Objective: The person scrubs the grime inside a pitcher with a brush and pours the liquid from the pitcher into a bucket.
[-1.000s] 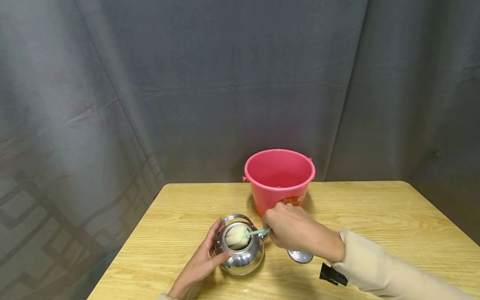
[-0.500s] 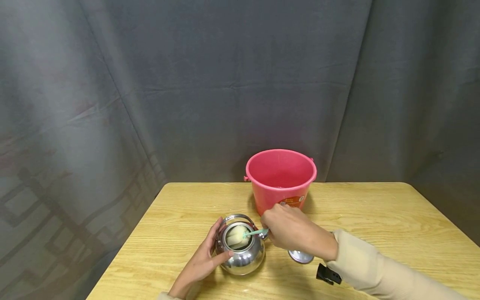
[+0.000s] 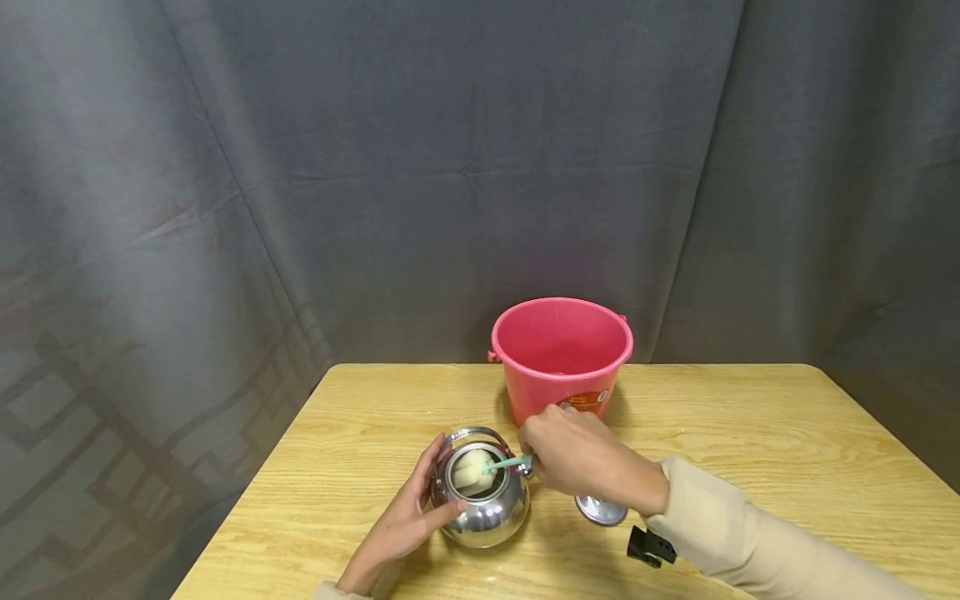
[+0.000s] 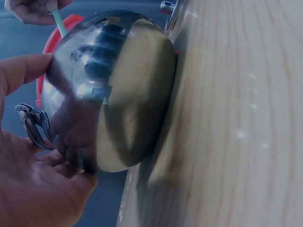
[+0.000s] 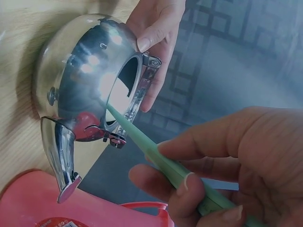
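Note:
A shiny steel kettle [image 3: 486,525] stands lidless on the wooden table, its spout pointing towards the bucket. My left hand [image 3: 405,512] steadies it from the left, thumb near the opening and the other fingers around the far side of the body. In my right hand [image 3: 573,446] is the light green handle [image 5: 165,165] of a sponge brush, gripped between thumb and fingers. The brush's pale sponge head [image 3: 471,469] sits inside the kettle's mouth, its lower part hidden by the rim. The kettle's bail handle [image 4: 35,125] leans back near my left fingers.
A pink bucket [image 3: 562,379] stands just behind the kettle and my right hand. The round metal lid [image 3: 602,511] lies on the table [image 3: 720,433] below my right forearm. Grey curtains [image 3: 480,167] hang beyond the table's far edge.
My right hand has shifted slightly left, and the brush with it, its sponge head turning a little within the kettle's mouth. The left hand keeps its hold on the kettle.

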A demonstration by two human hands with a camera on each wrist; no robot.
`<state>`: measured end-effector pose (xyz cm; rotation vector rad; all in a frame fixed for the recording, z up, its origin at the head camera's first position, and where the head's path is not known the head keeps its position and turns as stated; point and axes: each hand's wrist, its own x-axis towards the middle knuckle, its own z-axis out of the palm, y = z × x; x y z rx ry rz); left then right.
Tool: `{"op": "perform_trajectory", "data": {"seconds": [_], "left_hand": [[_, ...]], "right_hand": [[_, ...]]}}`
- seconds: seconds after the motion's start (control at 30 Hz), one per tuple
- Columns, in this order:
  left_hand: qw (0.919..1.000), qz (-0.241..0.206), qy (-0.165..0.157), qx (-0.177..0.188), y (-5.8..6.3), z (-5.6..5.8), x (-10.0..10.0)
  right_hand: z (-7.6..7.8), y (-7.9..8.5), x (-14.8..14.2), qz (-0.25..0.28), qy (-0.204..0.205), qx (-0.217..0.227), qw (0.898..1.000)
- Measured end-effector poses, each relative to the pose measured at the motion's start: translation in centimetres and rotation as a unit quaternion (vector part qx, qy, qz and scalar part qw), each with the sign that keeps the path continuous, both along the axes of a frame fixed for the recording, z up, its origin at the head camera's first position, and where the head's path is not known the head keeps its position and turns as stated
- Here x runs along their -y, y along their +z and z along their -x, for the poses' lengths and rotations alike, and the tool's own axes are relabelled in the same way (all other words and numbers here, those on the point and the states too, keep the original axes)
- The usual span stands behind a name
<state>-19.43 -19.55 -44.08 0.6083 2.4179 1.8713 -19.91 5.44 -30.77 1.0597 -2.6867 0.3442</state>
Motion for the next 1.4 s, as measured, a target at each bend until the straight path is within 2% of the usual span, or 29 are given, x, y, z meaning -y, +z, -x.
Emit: {"op": "perform_trajectory", "data": {"seconds": [0.27,0.63,0.93,1.2,1.4], "left_hand": [[1.0000,0.002,0.000,0.005,-0.1,0.0,0.0],[1.0000,-0.005,-0.001,-0.002,-0.4,0.0,-0.1],[0.9995,0.004,0.021,-0.022,-0.4,-0.2,-0.3],[0.9995,0.010,0.024,-0.019,-0.4,-0.2,-0.3],[0.9993,0.007,0.025,-0.025,-0.4,-0.1,-0.4]], "right_hand": [[0.2,-0.1,0.0,0.008,0.006,0.012,1.000],[0.7,-0.2,0.0,0.022,0.015,-0.005,1.000],[1.2,0.2,-0.1,0.017,0.033,0.025,0.999],[1.4,0.6,0.0,0.017,0.044,0.032,0.998],[1.7,1.2,0.0,0.003,0.046,0.056,0.997]]}}
